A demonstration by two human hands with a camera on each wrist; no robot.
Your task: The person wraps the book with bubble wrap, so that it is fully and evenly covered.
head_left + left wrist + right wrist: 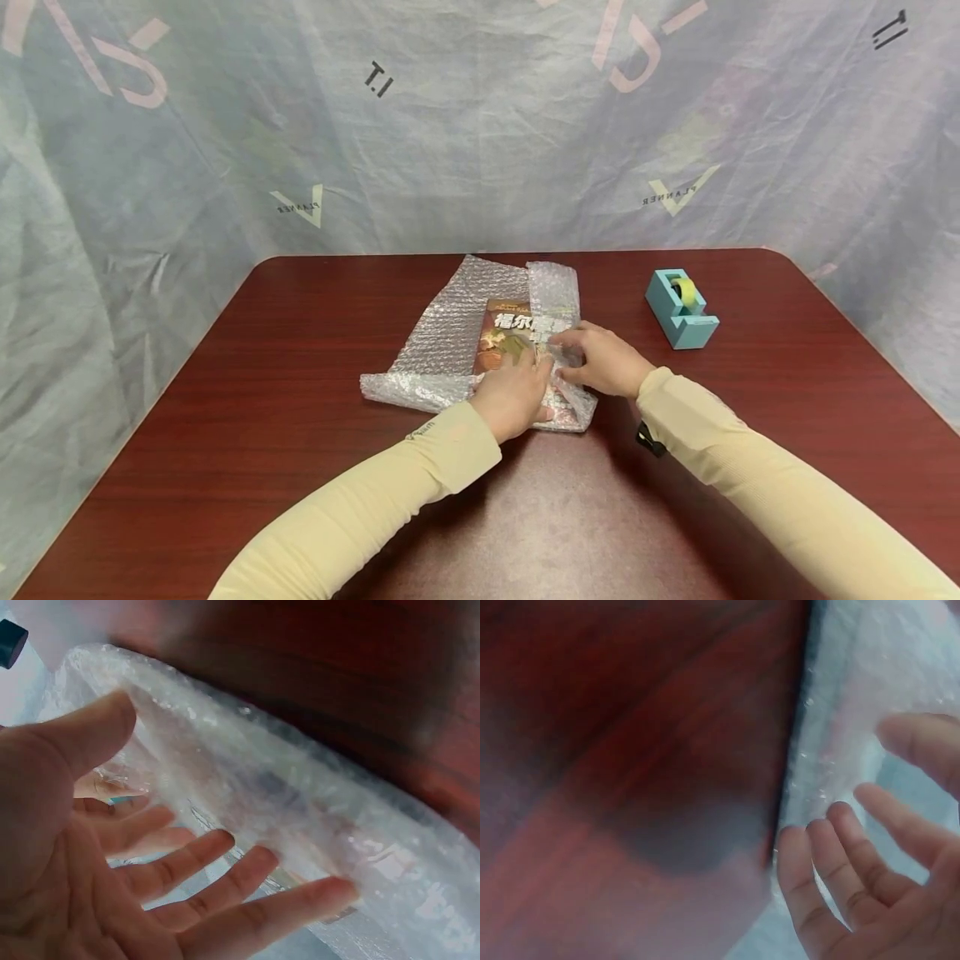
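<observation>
A book (489, 346) with a brown, illustrated cover and large white characters lies on a sheet of bubble wrap (442, 337). The wrap's near edge and right side are folded over, covering part of the cover. My left hand (512, 396) rests over the lower part of the book and the near fold, fingers spread. At the right fold, my right hand (606, 360) touches the wrap with loosely bent fingers. In the left wrist view the bubble wrap (255, 769) runs in front of my extended fingers. The right wrist view has my fingertips right at the wrap's edge (810, 750).
A light blue tape dispenser (692, 333) with a yellow roll of tape (684, 290) stands to the right of the wrap. Everything lies on a dark red wooden table (300, 333). Behind it hangs a grey printed curtain (480, 150).
</observation>
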